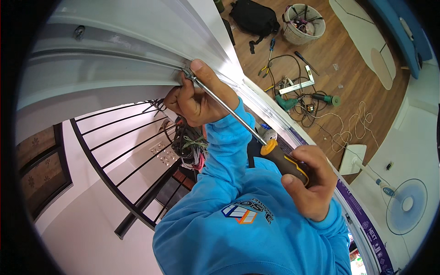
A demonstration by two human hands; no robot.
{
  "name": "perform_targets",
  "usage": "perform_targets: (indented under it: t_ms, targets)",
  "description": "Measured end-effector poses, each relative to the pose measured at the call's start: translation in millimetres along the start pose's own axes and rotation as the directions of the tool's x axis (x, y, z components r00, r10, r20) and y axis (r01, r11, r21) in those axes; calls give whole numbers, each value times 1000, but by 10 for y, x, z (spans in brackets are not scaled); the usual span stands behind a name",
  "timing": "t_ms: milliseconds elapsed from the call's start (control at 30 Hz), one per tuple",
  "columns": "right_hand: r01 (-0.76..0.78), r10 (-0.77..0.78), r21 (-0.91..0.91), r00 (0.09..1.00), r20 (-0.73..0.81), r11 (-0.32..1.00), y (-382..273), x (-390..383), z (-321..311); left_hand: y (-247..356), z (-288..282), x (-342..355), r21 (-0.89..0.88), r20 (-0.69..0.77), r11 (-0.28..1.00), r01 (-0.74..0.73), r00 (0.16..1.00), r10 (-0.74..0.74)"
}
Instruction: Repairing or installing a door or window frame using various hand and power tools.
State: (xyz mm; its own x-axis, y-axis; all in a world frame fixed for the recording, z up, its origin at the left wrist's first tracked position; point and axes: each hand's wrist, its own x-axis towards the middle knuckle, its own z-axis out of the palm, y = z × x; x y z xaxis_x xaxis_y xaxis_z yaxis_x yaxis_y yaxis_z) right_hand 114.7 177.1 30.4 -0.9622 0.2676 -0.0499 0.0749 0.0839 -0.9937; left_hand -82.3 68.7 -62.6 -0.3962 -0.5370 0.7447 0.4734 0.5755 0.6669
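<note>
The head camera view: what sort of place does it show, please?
Probably a home interior with building or repair work under way: a green angle grinder and a white bucket of mixed items are on the wood-look floor, and a pedestal fan stands nearby.

To my right I see a brown wood-plank floor point(355, 75) and a pedestal fan point(407, 206); to my left, a black metal railing point(101, 168), pale wall point(82, 243) and dark-framed window point(43, 167).

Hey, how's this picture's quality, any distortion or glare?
Head view: fisheye seems to bow the black railing, corners black; head view: the white frame near the left hand looks nearly washed out; head view: the screwdriver looks fairly sharp.
</note>
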Motion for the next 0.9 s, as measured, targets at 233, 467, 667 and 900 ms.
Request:
perform_targets:
  t_ms: [233, 467, 667, 900]
  targets:
    - [-4, 1, 63, 999, 54, 998, -55, 58, -11, 88, 30, 20, 9, -33, 999, 50, 998, -50]
    - [-338, 430, 555, 902, -39, 760, -267, 19, 105, 69, 61, 17, 6, -71, 1000, 11, 997, -10]
    - [-206, 255, 332, 961, -109, 920, -82, -86, 46, 97, 63, 24, 31, -73, 999, 33, 997, -31]
    - [-271, 353, 504, 933, -72, 820, 79, -2, 29, 80, 107, -33, -38, -92, 994, 101, 990, -104]
